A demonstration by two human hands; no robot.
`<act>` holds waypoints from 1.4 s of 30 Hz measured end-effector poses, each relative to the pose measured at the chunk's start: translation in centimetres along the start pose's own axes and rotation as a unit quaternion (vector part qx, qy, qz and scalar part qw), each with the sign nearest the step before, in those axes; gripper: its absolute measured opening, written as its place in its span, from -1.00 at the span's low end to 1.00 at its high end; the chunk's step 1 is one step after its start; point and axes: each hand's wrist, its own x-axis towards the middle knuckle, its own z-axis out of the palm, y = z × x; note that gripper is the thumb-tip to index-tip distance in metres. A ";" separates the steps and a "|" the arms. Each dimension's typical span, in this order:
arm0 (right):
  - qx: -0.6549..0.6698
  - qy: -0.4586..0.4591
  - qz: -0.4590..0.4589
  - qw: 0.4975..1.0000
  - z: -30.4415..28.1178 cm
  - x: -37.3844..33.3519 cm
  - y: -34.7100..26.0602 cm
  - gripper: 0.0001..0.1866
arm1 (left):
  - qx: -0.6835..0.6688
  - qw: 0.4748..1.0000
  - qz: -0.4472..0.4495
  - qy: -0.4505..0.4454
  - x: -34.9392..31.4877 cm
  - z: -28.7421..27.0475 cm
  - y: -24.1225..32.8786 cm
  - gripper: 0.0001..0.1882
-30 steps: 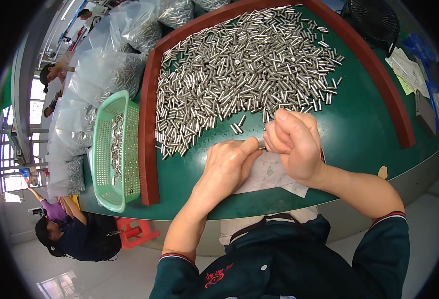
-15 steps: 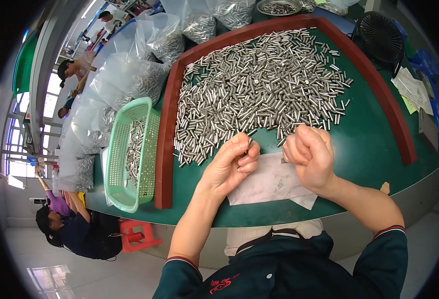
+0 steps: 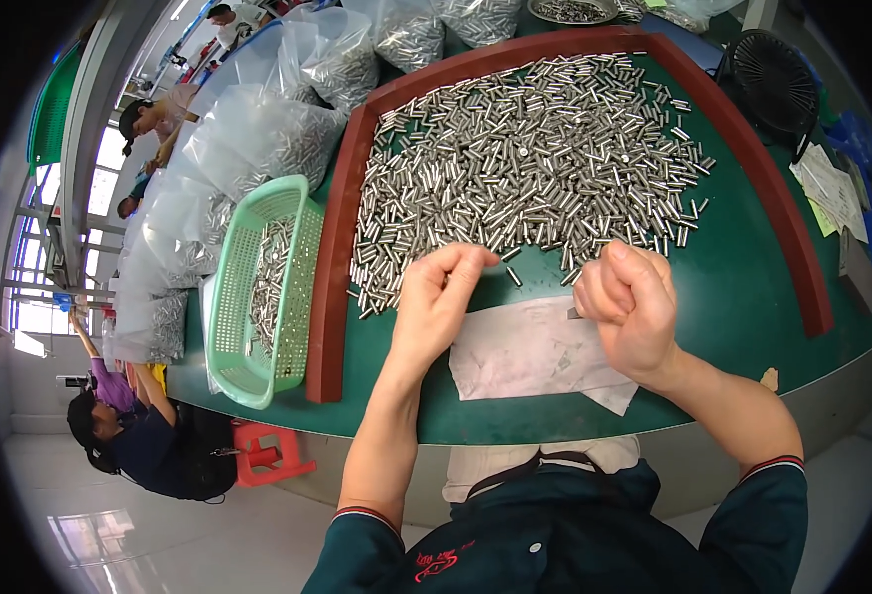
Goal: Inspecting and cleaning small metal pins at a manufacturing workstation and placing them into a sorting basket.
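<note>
1. Toward the far edge of the surface, heaped inside a red-brown border: short metal pins, plus one loose pin just off the heap's near side.
2. Closer to the front edge, left grip half curled, thumb near forefinger; impossible to tell if holding anything.
3. Right grip closed in a fist above the right end of a cloth, seemingly around a pin, judging by a small grey end beneath.
4. Probably light singly, weighty in bulk; stiff, smooth, apt to roll, hardly fragile.
5. Best pinched mid-length.
</note>
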 end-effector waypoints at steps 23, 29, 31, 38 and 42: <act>0.036 0.000 -0.017 0.999 -0.1 0.2 0.0 -0.56 | 0.275 0.941 0.151 -0.125 -1.3 2.9 0.6 -0.90; 0.025 0.003 -0.026 0.999 0.2 0.3 0.3 -0.56 | 0.281 0.938 0.157 -0.125 -1.4 2.8 0.8 -0.90; 0.013 0.000 -0.027 1.000 0.1 0.3 0.4 -0.56 | 0.276 0.939 0.163 -0.125 -1.4 2.8 0.6 -0.90; 0.005 0.009 -0.027 1.000 0.2 0.3 0.4 -0.56 | 0.282 0.938 0.156 -0.126 -1.5 2.9 1.0 -0.90; 0.010 0.002 -0.029 1.000 0.2 0.3 0.6 -0.56 | 0.290 0.937 0.149 -0.123 -1.6 3.0 1.1 -0.90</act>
